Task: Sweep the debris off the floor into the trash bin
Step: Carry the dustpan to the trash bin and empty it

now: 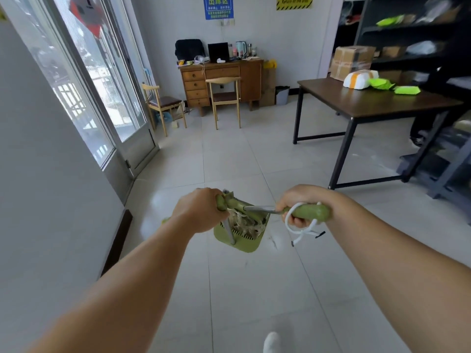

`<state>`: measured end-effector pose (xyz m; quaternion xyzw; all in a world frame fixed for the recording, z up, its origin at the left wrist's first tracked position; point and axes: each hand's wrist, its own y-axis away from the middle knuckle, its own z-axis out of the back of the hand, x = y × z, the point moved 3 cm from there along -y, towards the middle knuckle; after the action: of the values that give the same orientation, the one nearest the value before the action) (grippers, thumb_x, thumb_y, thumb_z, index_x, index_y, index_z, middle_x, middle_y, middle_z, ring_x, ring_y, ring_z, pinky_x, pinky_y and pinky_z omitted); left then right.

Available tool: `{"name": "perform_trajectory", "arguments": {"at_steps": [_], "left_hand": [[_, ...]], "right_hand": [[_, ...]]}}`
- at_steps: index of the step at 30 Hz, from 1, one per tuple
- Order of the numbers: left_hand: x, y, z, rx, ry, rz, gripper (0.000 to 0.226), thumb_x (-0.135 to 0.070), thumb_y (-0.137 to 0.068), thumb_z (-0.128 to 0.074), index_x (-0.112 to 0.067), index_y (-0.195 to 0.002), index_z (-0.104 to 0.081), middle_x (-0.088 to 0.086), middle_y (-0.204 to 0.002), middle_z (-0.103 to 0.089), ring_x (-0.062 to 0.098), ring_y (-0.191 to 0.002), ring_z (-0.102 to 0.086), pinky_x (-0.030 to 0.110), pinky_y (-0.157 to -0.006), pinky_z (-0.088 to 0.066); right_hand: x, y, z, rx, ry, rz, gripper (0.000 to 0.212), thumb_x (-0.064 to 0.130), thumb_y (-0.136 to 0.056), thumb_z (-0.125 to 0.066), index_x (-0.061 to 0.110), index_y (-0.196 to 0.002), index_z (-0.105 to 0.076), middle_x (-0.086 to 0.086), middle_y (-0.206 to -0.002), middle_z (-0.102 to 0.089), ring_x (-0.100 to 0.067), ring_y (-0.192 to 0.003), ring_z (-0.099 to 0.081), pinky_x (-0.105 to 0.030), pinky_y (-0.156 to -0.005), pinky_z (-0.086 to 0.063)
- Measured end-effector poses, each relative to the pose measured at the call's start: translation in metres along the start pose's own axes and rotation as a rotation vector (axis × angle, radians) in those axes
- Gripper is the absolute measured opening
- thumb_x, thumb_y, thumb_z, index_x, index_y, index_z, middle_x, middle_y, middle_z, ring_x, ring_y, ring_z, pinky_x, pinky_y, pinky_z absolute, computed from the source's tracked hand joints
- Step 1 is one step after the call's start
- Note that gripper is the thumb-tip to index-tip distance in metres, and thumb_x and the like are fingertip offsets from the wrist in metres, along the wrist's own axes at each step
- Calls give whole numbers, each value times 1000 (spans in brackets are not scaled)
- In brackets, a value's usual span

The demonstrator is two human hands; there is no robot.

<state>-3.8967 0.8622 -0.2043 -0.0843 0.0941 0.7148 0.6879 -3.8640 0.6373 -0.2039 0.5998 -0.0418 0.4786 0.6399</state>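
The pale tiled floor [229, 154] fills the middle of the frame, with a dark worktop [369, 103] at the upper right. Low in the middle, the green dustpan [239, 238] holds a pile of debris [244, 222]. The left hand [201, 210] is wrapped around its green handle, and the right hand [300, 202] is wrapped around the green broom handle [309, 212].

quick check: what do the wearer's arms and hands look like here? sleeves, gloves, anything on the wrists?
Both forearms are bare all the way to the bottom frame edge: no sleeves show. The left hand and right hand wear no gloves, and no watch, band or ring is visible. A white shoe toe pokes in at the bottom edge.
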Motion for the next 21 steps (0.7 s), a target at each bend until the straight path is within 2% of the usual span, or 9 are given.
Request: {"name": "perform_trajectory", "arguments": {"at_steps": [7,12,17,21], "left_hand": [[-8,-156,2,15,13,-6,19,-36,-80,-63,-27,-97,-67,-5,-87,-66,22,-81,-63,28,-59,-43],[-13,-263,17,-10,4,-1,22,-38,-80,-64,-27,-99,-67,-5,-86,-66,21,-79,-63,29,-60,-48],[-10,-357,21,-17,-3,-28,24,-40,-79,-65,-27,-99,-68,-3,-87,-66,23,-81,-63,32,-65,-53],[2,-431,18,-7,-17,-60,23,-40,-80,-65,-27,-98,-68,-4,-85,-65,23,-80,-62,32,-64,-51]], "right_hand": [[87,-111,83,-6,65,6,33,8,-92,-44,-1,-62,-52,-10,-45,-54,-15,-34,-43,-16,-36,-37],[156,-173,139,48,108,-61,31,15,-95,-41,4,-67,-51,-2,-42,-54,-11,-38,-44,-19,-46,-35],[206,-228,181,5,23,-12,24,10,-92,-45,0,-72,-53,-8,-41,-54,-12,-30,-45,-16,-37,-38],[248,-287,207,32,47,-82,25,14,-93,-43,2,-73,-52,-5,-42,-53,-12,-36,-44,-18,-39,-37]]}}
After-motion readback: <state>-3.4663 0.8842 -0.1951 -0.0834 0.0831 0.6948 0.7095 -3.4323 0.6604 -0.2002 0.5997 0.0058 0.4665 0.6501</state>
